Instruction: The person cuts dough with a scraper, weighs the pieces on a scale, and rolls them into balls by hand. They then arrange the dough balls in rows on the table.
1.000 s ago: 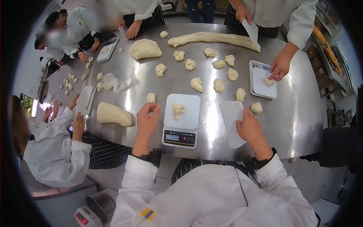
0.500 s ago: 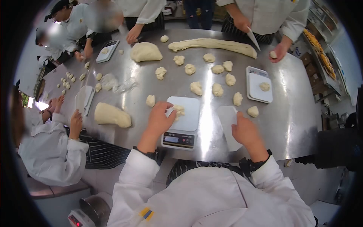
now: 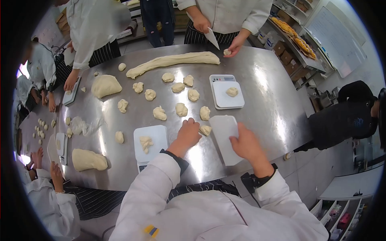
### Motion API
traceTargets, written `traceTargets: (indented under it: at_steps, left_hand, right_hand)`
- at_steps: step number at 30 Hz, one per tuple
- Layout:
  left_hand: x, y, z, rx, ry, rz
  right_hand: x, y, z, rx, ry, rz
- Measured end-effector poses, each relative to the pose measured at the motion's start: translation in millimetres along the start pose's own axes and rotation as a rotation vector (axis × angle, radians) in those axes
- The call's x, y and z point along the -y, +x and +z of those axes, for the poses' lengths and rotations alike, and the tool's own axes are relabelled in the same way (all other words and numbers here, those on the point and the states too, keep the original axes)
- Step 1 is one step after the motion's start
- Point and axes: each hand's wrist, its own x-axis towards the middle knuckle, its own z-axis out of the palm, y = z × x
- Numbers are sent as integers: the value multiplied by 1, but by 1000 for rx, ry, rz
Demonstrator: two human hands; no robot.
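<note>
My left hand [image 3: 188,133] is low over the steel table, its fingers apart beside a small dough piece [image 3: 205,130]. Whether the fingertips touch that piece is hard to see. My right hand [image 3: 246,142] grips a flat white dough scraper [image 3: 223,138], whose blade is just right of the same piece. To the left of my left hand stands a white kitchen scale [image 3: 139,132] with a lumpy dough piece [image 3: 146,144] on its plate. My left sleeve covers part of the scale's front.
Several dough pieces [image 3: 181,109] lie across the steel table [image 3: 265,120]. Behind them are a long dough roll [image 3: 173,63] and a second scale [image 3: 228,102]. A co-worker's hand [image 3: 200,22] holds a scraper opposite. Big dough blocks [image 3: 89,160] sit at left.
My left hand has moved right, away from the dough on the scale, to the piece near the scraper. The scraper has come closer to that piece. The view has turned right.
</note>
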Motion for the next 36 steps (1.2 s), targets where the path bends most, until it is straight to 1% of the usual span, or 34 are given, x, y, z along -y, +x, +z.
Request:
traceTargets:
  at_steps: [2, 3, 5, 6, 8, 9, 11, 12, 14, 15, 17, 18, 19, 20, 21, 22, 24, 26, 27, 28, 29, 30, 31, 32, 34, 35, 36]
  left_hand:
    - [9, 7, 2, 127, -68, -26]
    - [7, 6, -1, 140, -61, -18]
    - [3, -6, -5, 195, -112, -52]
    - [3, -11, -2, 205, -106, -51]
    - [0, -20, 2, -2, -120, -57]
    - [-3, -22, 3, 1, -120, -61]
    - [-9, -22, 5, -220, -259, -47]
    - [-7, -21, 8, -221, -261, -61]
    - [-1, -19, 14, -122, -273, -29]
    - [0, -19, 16, -115, -273, -43]
    - [2, -18, 19, -108, -219, -74]
    - [-5, -22, 10, -100, -216, -93]
    - [-10, -26, -2, -133, -247, -85]
    - [-17, -35, -19, -168, -272, -79]
    - [-22, -46, -41, -244, -321, -79]
    - [-20, -57, -60, -241, -303, -91]
    - [-4, -80, -92, -421, -465, -257]
    - [26, -101, -114, -396, -213, -210]
    - [38, -110, -119, -370, 9, -73]
    - [46, -114, -118, -371, 17, -74]
    - [52, -118, -115, -277, 172, -50]
    - [57, -126, -112, -184, 323, -33]
    - [64, -134, -114, -208, 304, -98]
    - [73, -139, -122, -210, 304, -101]
    - [83, -154, -140, -494, -48, -174]
    - [80, -157, -150, -515, -162, -308]
    - [83, -161, -150, -519, -159, -322]
  right_hand:
    - [17, 4, 5, 136, -9, 61]
    - [22, 8, 8, 133, 1, 74]
    - [29, 17, 15, 201, -75, 3]
    - [33, 21, 19, 203, -67, 10]
    - [39, 29, 25, 277, -148, -33]
    - [43, 31, 27, 281, -145, -33]
    - [47, 35, 32, 341, -164, -65]
    - [46, 38, 37, 353, -166, -72]
    - [43, 43, 50, 307, -134, -88]
    - [41, 46, 54, 323, -130, -90]
    - [40, 60, 60, 213, -140, -29]
    - [38, 64, 60, 232, -133, -33]
    - [34, 70, 59, 226, -140, -39]
    - [32, 71, 60, 222, -144, -47]
    - [35, 68, 59, 234, -128, -60]
    - [39, 66, 55, 245, -137, -36]
    - [38, 63, 57, 262, -136, -20]
    - [33, 62, 61, 292, -131, 37]
    - [30, 61, 61, 293, -125, 31]
    - [29, 60, 60, 248, -115, 6]
    - [28, 57, 61, 205, -106, -18]
    - [27, 54, 61, 212, -104, -27]
    - [27, 54, 60, 211, -90, -19]
    - [27, 54, 59, 209, -78, -4]
    - [29, 49, 57, 202, -81, -8]
    - [31, 48, 58, 189, -79, -17]
    - [32, 47, 60, 199, -79, -28]
